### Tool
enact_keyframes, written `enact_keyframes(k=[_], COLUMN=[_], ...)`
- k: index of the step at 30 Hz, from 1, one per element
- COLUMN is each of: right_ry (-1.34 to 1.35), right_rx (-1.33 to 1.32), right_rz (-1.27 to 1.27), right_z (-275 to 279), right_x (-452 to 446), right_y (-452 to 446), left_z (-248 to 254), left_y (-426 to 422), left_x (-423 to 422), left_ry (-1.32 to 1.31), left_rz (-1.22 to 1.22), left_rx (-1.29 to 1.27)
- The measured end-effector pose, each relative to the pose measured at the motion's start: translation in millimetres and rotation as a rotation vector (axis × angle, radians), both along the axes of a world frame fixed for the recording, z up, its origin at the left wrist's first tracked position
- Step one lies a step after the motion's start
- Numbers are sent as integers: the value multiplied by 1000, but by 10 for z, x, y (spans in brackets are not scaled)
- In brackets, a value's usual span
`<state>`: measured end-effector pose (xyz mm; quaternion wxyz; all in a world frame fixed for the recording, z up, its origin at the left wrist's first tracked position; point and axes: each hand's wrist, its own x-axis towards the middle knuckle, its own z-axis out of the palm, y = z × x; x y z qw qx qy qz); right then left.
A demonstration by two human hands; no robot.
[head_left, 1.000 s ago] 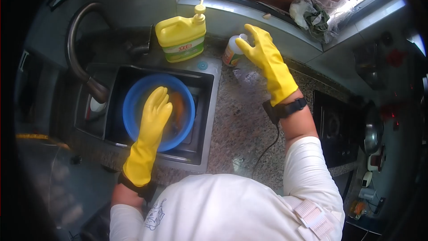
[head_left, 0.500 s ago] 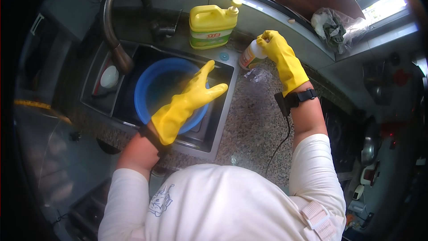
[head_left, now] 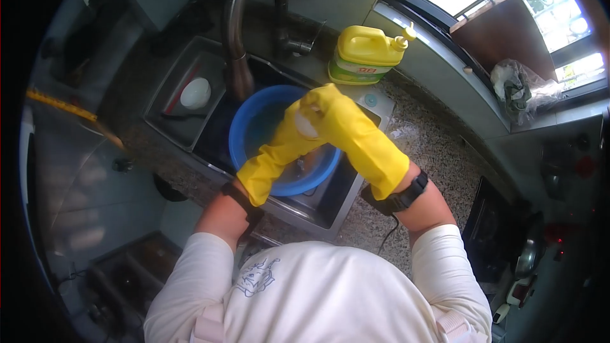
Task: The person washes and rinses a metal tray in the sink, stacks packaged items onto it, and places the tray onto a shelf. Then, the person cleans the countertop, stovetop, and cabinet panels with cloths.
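A white bottle (head_left: 306, 124) is raised over the blue basin (head_left: 236, 133), mostly covered by my yellow rubber gloves. My right hand (head_left: 340, 117) is closed round it from the right. From the left, my left hand (head_left: 286, 140) meets it, its fingers curled against the bottle. Where the fingertips sit, and the bottle's label and cap, are hidden. Water and something brownish show inside the basin, which stands in the sink (head_left: 330, 216).
A yellow detergent jug (head_left: 365, 57) with a pump stands behind the sink, near a blue-green disc (head_left: 370, 99). The faucet (head_left: 238, 70) arches over the sink's left part. A white bowl (head_left: 196, 93) lies in the side compartment. A wooden board (head_left: 505, 41) leans at the window.
My right hand has carried the white bottle from the counter leftward to above the basin. My left hand, spread open before, has closed in on the bottle. The view has shifted.
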<state>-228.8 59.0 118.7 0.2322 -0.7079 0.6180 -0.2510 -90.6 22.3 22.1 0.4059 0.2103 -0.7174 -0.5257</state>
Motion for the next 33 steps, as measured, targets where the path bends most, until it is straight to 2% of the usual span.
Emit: enact_keyframes(k=[2, 4, 5, 7, 8, 10, 12, 13, 16, 17, 18, 20, 21, 22, 24, 25, 26, 28, 29, 33], right_ry=[-16, -153, -148, 16, 298, 584, 360, 808, 783, 809, 801, 718, 594, 589, 749, 456, 456, 813, 742, 786], right_rx=[60, 111, -54, -428, -222, -94, 217, 218, 331, 229, 240, 300, 430, 429, 190, 281, 278, 358, 431, 451], right_rz=[18, 78, 6, -116, -113, -219, -565, -260, -239, -258, -274, -315, -257, -271, -374, -605, -614, -299, -320, -253], right_z=[26, 85, -63, -274, -350, -241, -467, -370, -291, -352, -383, -321, -188, -270, -482, -350, -243, -144, -140, -166], right_x=[191, 278, 261, 112, -40, -89, -144, -79, -76, -80, -97, -75, -104, -98, -144, -90, -106, -59, -72, -94], right_y=[-154, -373, -513, -940, -1356, -1575, -1905, -1846, -1902, -1886, -1905, -1913, -1888, -1874, -1904, -1861, -1798, -1711, -1781, -1769], left_z=[-14, -116, -57, -293, -373, -330, -184, -159, -210, -274, -312, -322, -307, -304, -296, -175, -126, -94, -95, -122], left_y=[-64, -112, -88, -184, -242, -298, -372, -428, -490, -491, -487, -489, -471, -444, -430, -406, -427, -405, -376, -364], left_x=[249, 470, 579, 700, 760, 836, 906, 957, 1032, 1059, 1094, 1147, 1158, 1157, 1083, 1046, 1001, 1004, 1012, 990], left_ry=[-80, -146, -71, -72, -71, -59, -33, 25, -50, -74, -85, 6, 15, 11, 64, 60, 61, 18, 12, 62], left_rz=[28, 194, 269, 374, 450, 508, 436, 398, 395, 443, 426, 348, 335, 322, 366, 346, 337, 343, 355, 345], left_rx=[-79, 200, 333, 275, 198, 283, 332, 398, 371, 337, 337, 420, 460, 454, 489, 508, 504, 532, 537, 544])
